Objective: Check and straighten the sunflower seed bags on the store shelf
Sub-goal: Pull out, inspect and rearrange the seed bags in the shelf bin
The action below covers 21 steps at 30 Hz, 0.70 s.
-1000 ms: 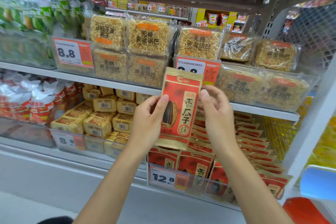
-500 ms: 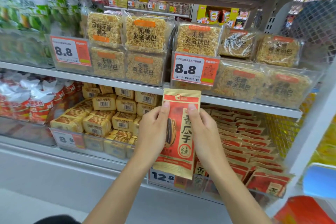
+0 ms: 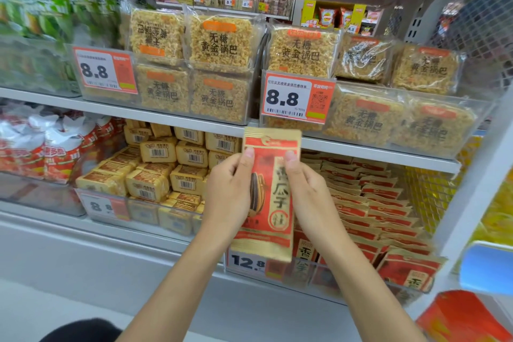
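Observation:
I hold one red and tan sunflower seed bag (image 3: pixel 270 197) upright in front of the lower shelf. My left hand (image 3: pixel 230 191) grips its left edge, thumb on the front. Along the right edge my right hand (image 3: pixel 308 194) does the same. Behind and to the right, several more sunflower seed bags (image 3: pixel 369 211) lie stacked in leaning rows in a clear bin. A few stand at the bin's front (image 3: pixel 408 272), partly hidden by my arms and the held bag.
A 12.8 price tag (image 3: pixel 247 261) hangs on the bin front. Yellow wrapped snack blocks (image 3: pixel 155 175) fill the bin to the left. The shelf above (image 3: pixel 374 151) carries rice crisp packs (image 3: pixel 302 50) and 8.8 tags (image 3: pixel 297 98). A white upright (image 3: pixel 472 203) bounds the right.
Both hands have brought the bag down from in front of the 8.8 tag to the lower shelf level, and the hands sit closer together on it.

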Motion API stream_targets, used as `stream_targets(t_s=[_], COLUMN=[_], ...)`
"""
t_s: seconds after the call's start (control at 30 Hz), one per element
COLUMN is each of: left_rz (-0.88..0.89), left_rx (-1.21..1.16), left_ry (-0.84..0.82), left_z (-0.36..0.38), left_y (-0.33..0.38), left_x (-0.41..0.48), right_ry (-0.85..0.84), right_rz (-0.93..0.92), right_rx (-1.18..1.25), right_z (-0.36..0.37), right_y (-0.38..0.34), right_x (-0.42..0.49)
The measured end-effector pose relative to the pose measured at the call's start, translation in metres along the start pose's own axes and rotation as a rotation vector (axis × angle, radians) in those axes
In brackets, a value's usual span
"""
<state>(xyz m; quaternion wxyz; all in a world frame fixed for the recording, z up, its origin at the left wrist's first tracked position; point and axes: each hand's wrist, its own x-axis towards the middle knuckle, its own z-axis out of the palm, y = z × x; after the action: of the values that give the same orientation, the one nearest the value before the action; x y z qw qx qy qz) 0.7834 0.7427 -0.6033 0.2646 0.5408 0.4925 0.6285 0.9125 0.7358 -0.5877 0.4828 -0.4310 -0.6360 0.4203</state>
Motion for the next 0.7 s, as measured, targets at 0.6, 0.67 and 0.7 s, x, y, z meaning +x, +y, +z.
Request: stream_targets(t_s=[0.6,0.67,0.7], left_rz=[-0.139,-0.139,-0.141], left_rx=[-0.044,-0.065,-0.068], left_ry=[-0.253,-0.229,-0.22], left_z=[-0.023,-0.023,-0.022], left_y=[0.01,0.013,0.014], left_x=[0.006,0.005,0.005], right_ry=[-0.047,-0.122,-0.172], right_rz=[-0.006,0.005,0.007], right_rx=[0.101,0.116,0.109], right_z=[-0.005,-0.011,-0.014], right_y=[0.0,-0.001,-0.002], right_x=[-0.001,-0.002,-0.002])
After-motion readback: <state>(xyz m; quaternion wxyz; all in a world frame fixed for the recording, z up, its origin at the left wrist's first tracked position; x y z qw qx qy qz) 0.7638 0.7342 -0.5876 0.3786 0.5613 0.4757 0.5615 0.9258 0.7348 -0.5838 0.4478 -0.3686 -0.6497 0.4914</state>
